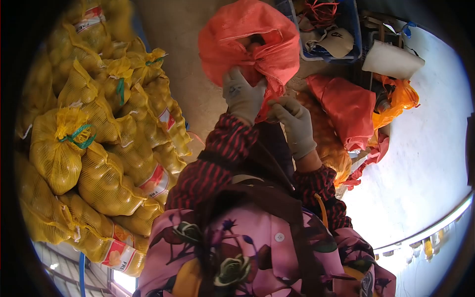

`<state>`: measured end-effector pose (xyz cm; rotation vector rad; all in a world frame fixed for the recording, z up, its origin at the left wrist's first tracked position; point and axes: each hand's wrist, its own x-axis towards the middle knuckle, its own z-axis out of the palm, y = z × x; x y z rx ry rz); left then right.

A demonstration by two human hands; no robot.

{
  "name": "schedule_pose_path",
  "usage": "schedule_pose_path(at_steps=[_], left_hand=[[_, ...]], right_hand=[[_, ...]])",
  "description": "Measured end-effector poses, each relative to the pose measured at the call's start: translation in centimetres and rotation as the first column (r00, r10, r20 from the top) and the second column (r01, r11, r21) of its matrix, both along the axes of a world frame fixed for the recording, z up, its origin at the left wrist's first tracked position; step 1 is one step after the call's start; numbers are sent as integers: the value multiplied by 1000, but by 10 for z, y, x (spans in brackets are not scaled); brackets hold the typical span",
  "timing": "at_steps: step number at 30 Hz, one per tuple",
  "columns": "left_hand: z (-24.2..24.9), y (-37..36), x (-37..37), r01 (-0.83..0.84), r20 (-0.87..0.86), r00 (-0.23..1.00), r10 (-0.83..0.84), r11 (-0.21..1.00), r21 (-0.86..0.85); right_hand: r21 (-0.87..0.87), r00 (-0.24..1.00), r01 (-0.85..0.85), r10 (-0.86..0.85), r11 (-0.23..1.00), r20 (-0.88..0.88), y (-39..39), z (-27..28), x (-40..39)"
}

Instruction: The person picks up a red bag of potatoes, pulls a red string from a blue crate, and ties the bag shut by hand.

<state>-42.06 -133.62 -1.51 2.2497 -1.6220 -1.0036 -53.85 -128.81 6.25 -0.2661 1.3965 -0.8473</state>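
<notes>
A red mesh sack [225,49] stands upright in front of me, its mouth partly open with something dark and round inside that I cannot make out. My left hand [241,96], in a pale glove, is closed on the near rim of the sack. Beside it my right hand [296,123], gloved too, pinches a gathered strip of the same red mesh hanging from the rim. The fingertips of both hands are partly hidden by the folds.
Yellow mesh bags [106,173] of round produce are piled on the left, some tied with green string. At the upper right stands a blue crate [356,29] holding a cap [337,42]. Folded red sacks [346,111] and orange mesh [403,96] lie right of my hands.
</notes>
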Motion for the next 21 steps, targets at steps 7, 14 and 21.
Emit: schedule_pose_path(at_steps=[7, 14, 21], left_hand=[[-33, 8, -4, -110, 137, 983, 122, 990, -92], [31, -2, 37, -25, -200, 975, 98, 940, 341], [-8, 2, 59, -42, -616, 649, 446, 830, 557]], right_hand=[[39, 1000, -16, 16, 999, 15, -7, 5, -6], [-30, 984, -149, 145, 988, -99, -8, 5, -13], [22, 838, -398, 374, 917, -397, -20, -38, 3]])
